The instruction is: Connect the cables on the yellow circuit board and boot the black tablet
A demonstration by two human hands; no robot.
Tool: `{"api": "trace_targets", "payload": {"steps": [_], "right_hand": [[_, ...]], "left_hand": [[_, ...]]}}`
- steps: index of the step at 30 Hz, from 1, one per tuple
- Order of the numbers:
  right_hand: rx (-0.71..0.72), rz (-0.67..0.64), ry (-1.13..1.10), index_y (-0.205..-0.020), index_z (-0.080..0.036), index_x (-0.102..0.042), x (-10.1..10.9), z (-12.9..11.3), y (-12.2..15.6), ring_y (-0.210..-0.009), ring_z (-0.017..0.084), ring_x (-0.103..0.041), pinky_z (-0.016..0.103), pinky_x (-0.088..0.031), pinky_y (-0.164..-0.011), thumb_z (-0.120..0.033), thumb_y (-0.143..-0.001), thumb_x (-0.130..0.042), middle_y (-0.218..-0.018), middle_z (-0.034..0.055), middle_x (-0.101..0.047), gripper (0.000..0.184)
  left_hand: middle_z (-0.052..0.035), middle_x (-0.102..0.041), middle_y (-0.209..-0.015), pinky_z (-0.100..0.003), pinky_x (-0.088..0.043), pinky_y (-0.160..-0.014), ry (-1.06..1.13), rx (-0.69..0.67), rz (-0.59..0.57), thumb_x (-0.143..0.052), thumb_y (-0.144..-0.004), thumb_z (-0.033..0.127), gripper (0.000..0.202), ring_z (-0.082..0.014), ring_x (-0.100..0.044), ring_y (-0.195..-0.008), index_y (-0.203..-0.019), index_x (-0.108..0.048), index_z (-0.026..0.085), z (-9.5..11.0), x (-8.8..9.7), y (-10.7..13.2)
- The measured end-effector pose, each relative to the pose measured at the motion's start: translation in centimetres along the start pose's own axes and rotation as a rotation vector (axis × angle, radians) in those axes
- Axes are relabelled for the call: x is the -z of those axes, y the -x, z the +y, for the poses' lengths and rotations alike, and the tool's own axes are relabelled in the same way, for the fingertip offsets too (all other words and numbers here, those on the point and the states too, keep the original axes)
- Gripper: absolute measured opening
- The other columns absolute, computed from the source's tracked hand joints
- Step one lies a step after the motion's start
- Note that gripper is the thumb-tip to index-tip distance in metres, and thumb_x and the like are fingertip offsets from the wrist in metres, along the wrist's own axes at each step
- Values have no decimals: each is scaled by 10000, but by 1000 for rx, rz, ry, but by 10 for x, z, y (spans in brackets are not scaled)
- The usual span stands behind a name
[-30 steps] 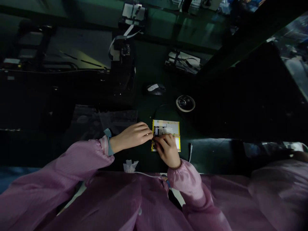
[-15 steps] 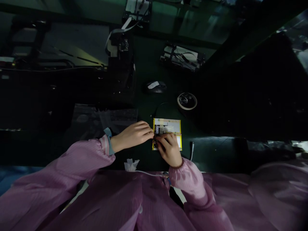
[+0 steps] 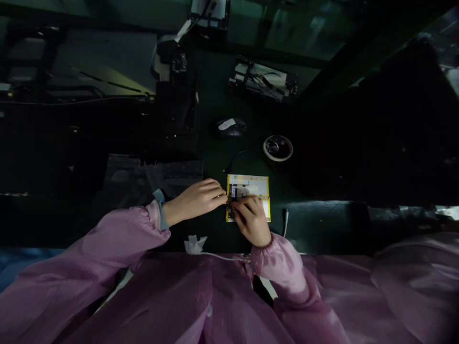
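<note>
Only the view is shifting: left hand [image 3: 205,198] and right hand [image 3: 254,222], fingers curled, grip unclear, are still working at the yellow-edged panel [image 3: 258,183] on the table [image 3: 222,238], near its left edge; what remains isn't showing.

The dark table [image 3: 220,234] bears 1 yellow-edged panel [image 3: 255,184], 1 mouse [image 3: 234,128] and 1 pale-rimmed round object [image 3: 278,147].

Sleeves [image 3: 125,231]: thin cloth, puckered, faint sheen. Wristband [image 3: 161,210]: matt, cloth-like. Panel [image 3: 258,180]: smooth face, edging [image 3: 268,211] like plastic tape. Mouse [image 3: 238,129]: smooth plastic; label [image 3: 226,124] on it matt, papery. Sheet [image 3: 175,174]: clear plastic, creased, dull gloss. Scraps [image 3: 195,244]: translucent, crumpled, film-like. Cable [image 3: 286,217]: smooth plastic. Tabletop [image 3: 315,224]: smooth, satin sheen.
</note>
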State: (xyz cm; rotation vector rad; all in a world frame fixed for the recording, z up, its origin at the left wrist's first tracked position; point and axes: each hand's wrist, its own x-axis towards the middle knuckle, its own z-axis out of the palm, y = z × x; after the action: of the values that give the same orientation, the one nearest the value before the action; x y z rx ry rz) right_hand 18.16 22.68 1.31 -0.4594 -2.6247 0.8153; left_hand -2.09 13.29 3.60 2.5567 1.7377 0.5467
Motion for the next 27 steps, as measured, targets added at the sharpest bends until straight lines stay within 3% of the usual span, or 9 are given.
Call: {"api": "trace_targets", "payload": {"steps": [27], "right_hand": [[17,-15,-16,-1071,-211,-669,3,0,0,-905,226,-497,401,-417,-813,-181,-922,-525,-944,69,-612,210]], "left_hand": [[-51,-703,-897,-357,-542,-868,6,-4,-28,-495,-917,60,169,-187,-636,-905,-908,-640,146,2,5,-1]]}}
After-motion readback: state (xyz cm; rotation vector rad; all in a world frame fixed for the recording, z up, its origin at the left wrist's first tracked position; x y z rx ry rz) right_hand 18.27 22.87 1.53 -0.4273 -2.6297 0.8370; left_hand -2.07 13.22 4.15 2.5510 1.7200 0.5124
